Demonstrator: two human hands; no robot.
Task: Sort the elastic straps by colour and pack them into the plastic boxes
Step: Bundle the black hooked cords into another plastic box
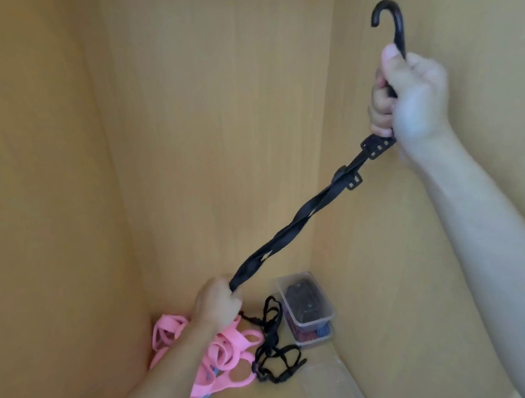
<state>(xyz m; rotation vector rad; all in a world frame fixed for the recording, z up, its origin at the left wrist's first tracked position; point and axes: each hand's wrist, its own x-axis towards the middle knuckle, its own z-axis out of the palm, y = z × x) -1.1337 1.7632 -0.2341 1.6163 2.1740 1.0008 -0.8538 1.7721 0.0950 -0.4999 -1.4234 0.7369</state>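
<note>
Grip: right hand (413,92) raised, fisted on black strap (288,228) | left hand (219,302) low, clutching other end

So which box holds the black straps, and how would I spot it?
Look into the corner where the wooden walls meet. Two clear boxes are stacked there, just right of the pink straps. It is the top box, filled with black straps; the bottom box shows red and blue ones.

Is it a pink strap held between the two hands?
No, the left hand and right hand hold a twisted black strap; the pink straps lie piled below.
</note>
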